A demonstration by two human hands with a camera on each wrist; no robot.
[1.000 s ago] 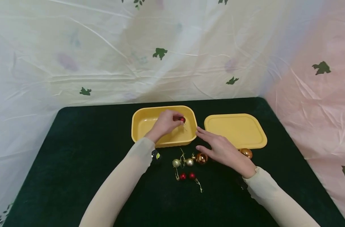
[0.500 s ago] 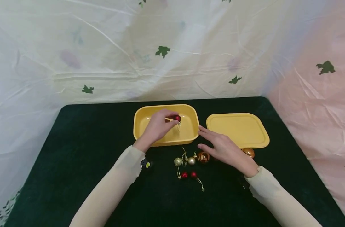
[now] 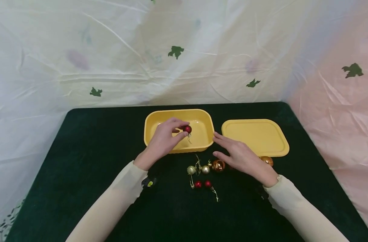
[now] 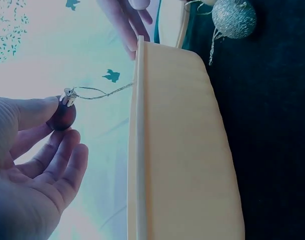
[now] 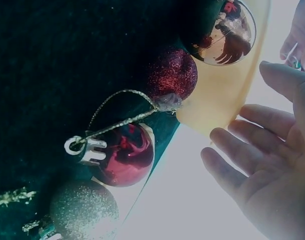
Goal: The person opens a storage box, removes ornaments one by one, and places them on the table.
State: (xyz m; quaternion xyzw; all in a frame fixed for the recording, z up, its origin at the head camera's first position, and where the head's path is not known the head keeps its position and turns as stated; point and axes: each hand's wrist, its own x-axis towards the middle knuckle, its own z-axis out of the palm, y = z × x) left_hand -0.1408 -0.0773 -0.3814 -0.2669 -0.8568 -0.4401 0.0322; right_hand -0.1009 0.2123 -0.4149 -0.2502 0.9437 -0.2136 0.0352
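My left hand [image 3: 162, 138] pinches a small dark red Christmas bauble [image 3: 187, 129] between thumb and fingers, over the yellow plastic box [image 3: 199, 137]. In the left wrist view the bauble [image 4: 61, 116] shows a silver cap, and its thin string loop trails toward the rim of the box [image 4: 182, 140]. My right hand [image 3: 239, 154] has its fingers extended, fingertips right at the box's right end. In the right wrist view a glittery red bauble [image 5: 172, 75], a shiny red bauble [image 5: 125, 157] and a silvery glitter bauble [image 5: 85, 210] lie near that hand.
A yellow lid [image 3: 256, 136] lies right of the box. In front of the box are a gold glitter bauble [image 3: 191, 170], a plain gold one [image 3: 205, 169], a copper one [image 3: 218, 165] and two red ones [image 3: 198, 184]. Another copper bauble [image 3: 266, 161] sits by the lid's front edge.
My left hand has drawn back leftward over the box, carrying the red bauble with it. The right hand stays at the box's right end. The head view has shifted slightly.
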